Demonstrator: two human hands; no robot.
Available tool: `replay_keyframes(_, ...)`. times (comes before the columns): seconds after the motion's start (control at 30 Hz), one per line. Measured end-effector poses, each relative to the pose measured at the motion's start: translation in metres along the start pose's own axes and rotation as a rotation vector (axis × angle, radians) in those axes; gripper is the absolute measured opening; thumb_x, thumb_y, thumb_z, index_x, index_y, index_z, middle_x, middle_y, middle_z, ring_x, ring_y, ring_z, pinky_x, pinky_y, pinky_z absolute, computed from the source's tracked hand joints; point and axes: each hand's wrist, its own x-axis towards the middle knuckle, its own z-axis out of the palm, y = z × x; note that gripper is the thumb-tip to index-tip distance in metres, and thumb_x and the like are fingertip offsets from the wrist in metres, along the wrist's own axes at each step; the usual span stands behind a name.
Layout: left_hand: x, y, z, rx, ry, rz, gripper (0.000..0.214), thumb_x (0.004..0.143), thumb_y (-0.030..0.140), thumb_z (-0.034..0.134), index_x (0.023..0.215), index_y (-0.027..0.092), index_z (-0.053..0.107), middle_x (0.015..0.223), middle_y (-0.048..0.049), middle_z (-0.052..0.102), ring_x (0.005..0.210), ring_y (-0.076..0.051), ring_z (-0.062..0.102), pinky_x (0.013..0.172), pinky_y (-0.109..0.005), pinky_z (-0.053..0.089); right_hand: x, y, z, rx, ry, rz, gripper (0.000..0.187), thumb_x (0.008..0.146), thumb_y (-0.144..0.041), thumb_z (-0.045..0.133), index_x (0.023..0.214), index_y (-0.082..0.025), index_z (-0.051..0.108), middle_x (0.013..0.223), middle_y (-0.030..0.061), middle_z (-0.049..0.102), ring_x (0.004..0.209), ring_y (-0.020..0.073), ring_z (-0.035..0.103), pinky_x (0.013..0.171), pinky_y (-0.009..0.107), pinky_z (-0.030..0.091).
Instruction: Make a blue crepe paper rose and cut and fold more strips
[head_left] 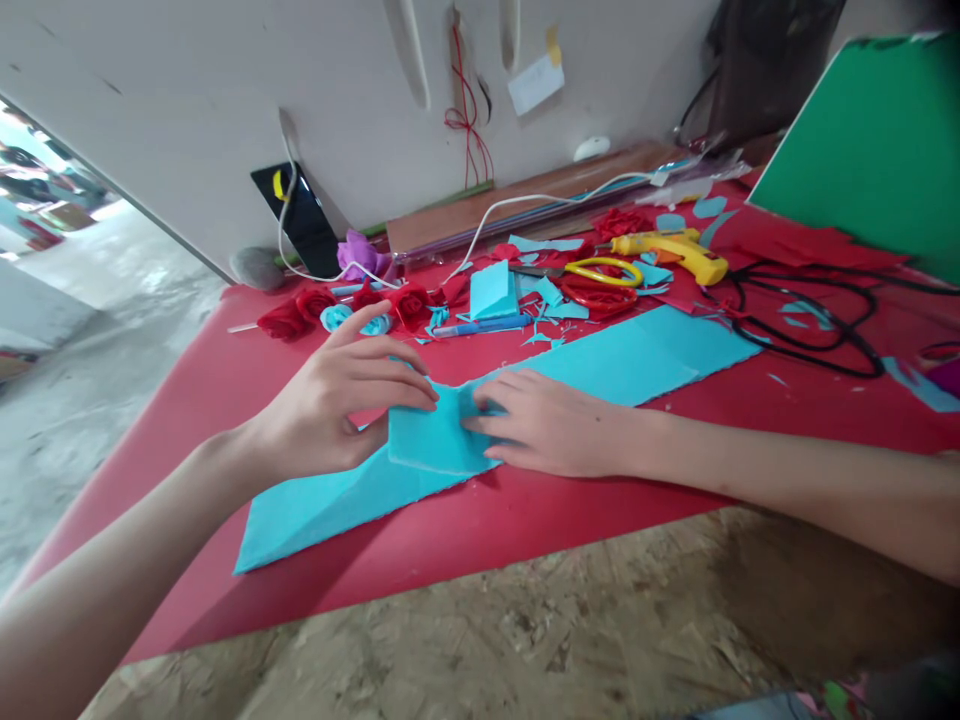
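Observation:
A small square of light blue crepe paper (431, 445) lies over a long strip of the same blue paper (660, 355), which stretches diagonally across the red tabletop. My left hand (330, 400) grips the square at its left side, thumb by the edge and fingertips on top, with the index finger raised. From the right, my right hand (559, 425) has its bent fingertips closed on the square's right side. The paper bulges slightly between both hands. My right thumb is hard to make out.
Behind the strip lie yellow-handled scissors (604, 272), a yellow glue gun (675, 250) with a black cord (825, 345), a blue pen (484, 326), paper scraps and red paper roses (289, 315). A black phone (300, 220) leans on the wall. A green board (870, 160) stands right.

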Motion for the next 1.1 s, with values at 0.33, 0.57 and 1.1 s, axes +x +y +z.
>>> replay_keyframes(0.33, -0.027, -0.002, 0.000, 0.014, -0.050, -0.040, 0.034, 0.071, 0.002, 0.043, 0.088, 0.025, 0.063, 0.083, 0.0054, 0.070, 0.088, -0.015, 0.060, 0.106, -0.057, 0.022, -0.002, 0.001, 0.001, -0.038, -0.011, -0.010, 0.038, 0.091, -0.033, 0.034, 0.118, -0.015, 0.054, 0.110, 0.0143, 0.051, 0.099, 0.0239, 0.043, 0.085, 0.040, 0.036)
replay_keyframes(0.57, -0.024, 0.000, 0.000, 0.027, 0.018, -0.062, 0.030, 0.075, 0.003, 0.042, 0.086, 0.023, 0.063, 0.085, 0.0042, 0.070, 0.088, -0.013, 0.060, 0.106, -0.053, 0.026, 0.000, 0.000, -0.002, -0.035, -0.058, 0.007, 0.037, 0.091, -0.032, 0.036, 0.118, -0.014, 0.054, 0.113, 0.0152, 0.050, 0.102, 0.0249, 0.044, 0.085, 0.041, 0.037)
replay_keyframes(1.1, 0.000, 0.022, 0.046, 0.156, 0.530, -0.378, 0.020, 0.077, 0.020, 0.061, 0.091, 0.019, 0.046, 0.090, -0.0048, 0.050, 0.087, -0.018, 0.053, 0.075, -0.034, 0.048, 0.000, -0.002, -0.006, -0.013, -0.091, 0.029, 0.034, 0.090, -0.035, 0.039, 0.106, -0.015, 0.061, 0.109, 0.0148, 0.052, 0.100, 0.0249, 0.044, 0.084, 0.042, 0.037)
